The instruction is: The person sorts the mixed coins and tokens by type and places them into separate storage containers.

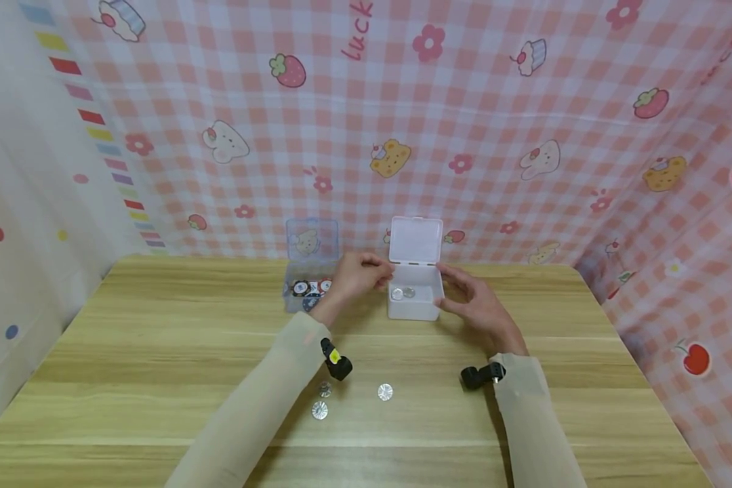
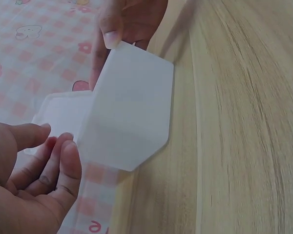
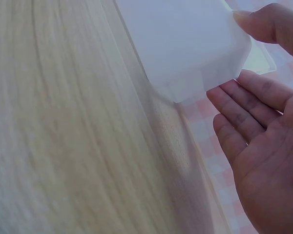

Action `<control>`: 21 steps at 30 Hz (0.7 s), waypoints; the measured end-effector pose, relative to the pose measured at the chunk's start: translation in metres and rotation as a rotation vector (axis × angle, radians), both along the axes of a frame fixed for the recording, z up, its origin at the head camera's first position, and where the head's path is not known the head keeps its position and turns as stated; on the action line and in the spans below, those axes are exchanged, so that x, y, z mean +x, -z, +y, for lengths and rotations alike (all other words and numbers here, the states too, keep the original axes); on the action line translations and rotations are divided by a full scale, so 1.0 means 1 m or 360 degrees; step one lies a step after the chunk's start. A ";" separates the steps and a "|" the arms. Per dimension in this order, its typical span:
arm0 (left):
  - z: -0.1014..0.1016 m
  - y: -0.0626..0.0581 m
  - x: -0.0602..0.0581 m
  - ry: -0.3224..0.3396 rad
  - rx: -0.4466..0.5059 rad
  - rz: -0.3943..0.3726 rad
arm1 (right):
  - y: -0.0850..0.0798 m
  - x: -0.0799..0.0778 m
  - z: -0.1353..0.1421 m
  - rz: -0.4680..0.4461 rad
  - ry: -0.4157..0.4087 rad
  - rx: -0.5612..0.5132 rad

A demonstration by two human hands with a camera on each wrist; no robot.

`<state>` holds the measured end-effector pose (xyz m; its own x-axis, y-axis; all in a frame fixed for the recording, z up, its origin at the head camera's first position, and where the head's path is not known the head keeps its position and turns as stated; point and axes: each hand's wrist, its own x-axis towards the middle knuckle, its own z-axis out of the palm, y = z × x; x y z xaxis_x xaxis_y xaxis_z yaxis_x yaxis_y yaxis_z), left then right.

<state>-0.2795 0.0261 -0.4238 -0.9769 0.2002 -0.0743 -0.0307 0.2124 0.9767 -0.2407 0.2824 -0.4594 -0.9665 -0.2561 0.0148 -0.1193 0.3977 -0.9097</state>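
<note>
A small white plastic box [image 1: 413, 310] stands on the table with its hinged lid [image 1: 416, 240] raised. Two silvery discs [image 1: 402, 293] lie inside it. My right hand [image 1: 478, 305] holds the box by its right side, thumb at the front and fingers toward the back; the right wrist view shows the thumb [image 3: 263, 24] on the rim. Beside the box's left wall is my left hand [image 1: 356, 276], fingers loosely bent, and nothing shows between them in the left wrist view. Left of that hand, a clear lidded box [image 1: 293, 303] contains several poker-chip-like discs [image 1: 301, 289], partly hidden by the hand.
Three silvery discs lie near the front of the wooden table [image 1: 189, 359]: a single disc [image 1: 385, 392] in the middle, and a pair [image 1: 320, 410] close to my left sleeve. A pink checked cloth [image 1: 341, 102] hangs behind the table's back edge.
</note>
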 end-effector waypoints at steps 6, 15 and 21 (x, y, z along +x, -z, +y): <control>-0.005 0.005 -0.002 0.0049 0.0049 0.0069 | 0.002 0.001 0.000 0.0015 0.0007 -0.0004; -0.019 0.006 0.000 0.0163 -0.0085 0.0196 | -0.010 0.006 -0.004 -0.0016 -0.0005 -0.0012; -0.027 0.004 0.008 0.0198 -0.0270 0.0367 | -0.024 0.015 -0.010 -0.0024 -0.0010 0.0000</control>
